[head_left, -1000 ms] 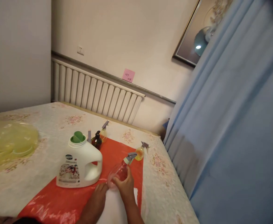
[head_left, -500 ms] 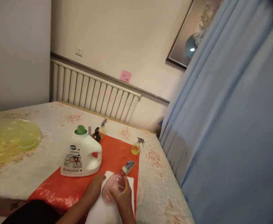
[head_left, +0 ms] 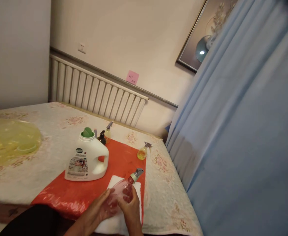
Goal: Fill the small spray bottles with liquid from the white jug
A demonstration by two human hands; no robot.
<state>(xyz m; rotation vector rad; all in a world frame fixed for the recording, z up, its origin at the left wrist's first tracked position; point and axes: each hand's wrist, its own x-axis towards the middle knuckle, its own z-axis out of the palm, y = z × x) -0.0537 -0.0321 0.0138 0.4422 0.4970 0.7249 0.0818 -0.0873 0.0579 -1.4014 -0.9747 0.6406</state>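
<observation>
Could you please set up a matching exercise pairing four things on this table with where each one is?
Things:
1. pink spray bottle
2. white jug
3. small yellow spray bottle
4. yellow plastic basin

Places:
A. far left on the floral cloth
B. far right corner of the red sheet
C. held in both hands over the white towel
D. upright on the red sheet, green cap

Pairs: 1-C, 2-D, 3-B, 4-A

I saw cream walls with a white radiator [head_left: 97, 95] along the far one, a pink note [head_left: 132, 77] stuck above it, a framed picture [head_left: 202, 39] reflecting a lamp, and a blue curtain [head_left: 244, 137] filling the right side.
</observation>
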